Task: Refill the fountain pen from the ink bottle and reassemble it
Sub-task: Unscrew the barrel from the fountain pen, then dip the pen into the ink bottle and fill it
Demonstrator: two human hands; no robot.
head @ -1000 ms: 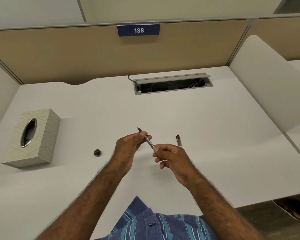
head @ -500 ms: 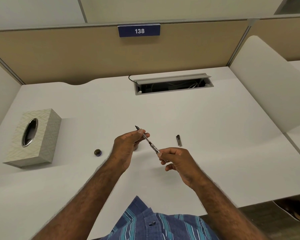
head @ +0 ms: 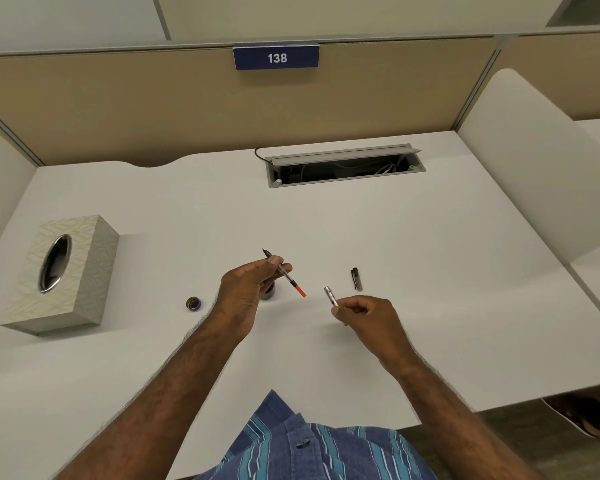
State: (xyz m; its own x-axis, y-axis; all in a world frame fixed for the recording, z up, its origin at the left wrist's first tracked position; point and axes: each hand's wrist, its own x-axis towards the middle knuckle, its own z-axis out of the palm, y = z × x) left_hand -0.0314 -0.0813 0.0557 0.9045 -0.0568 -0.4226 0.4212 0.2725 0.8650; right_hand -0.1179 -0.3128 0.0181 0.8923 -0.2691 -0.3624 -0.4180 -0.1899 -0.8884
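My left hand [head: 246,292] pinches the pen's front section [head: 282,271], nib pointing up and away, with a clear converter ending in a red knob sticking out toward the right. My right hand [head: 368,315] holds the silver pen barrel [head: 330,296], its open end facing the red knob, a short gap apart. The dark ink bottle [head: 268,292] stands on the desk, mostly hidden behind my left hand. Its round lid [head: 193,303] lies to the left. The dark pen cap [head: 356,278] with a clip lies on the desk to the right.
A patterned tissue box [head: 84,268] stands at the left of the white desk [head: 430,271]. An open cable tray [head: 343,166] sits at the back. A curved white divider [head: 534,168] rises on the right. Beige partition panels close off the back.
The pen was in one piece between both hands. My right hand has pulled the barrel off to the right, baring the converter with its red knob.
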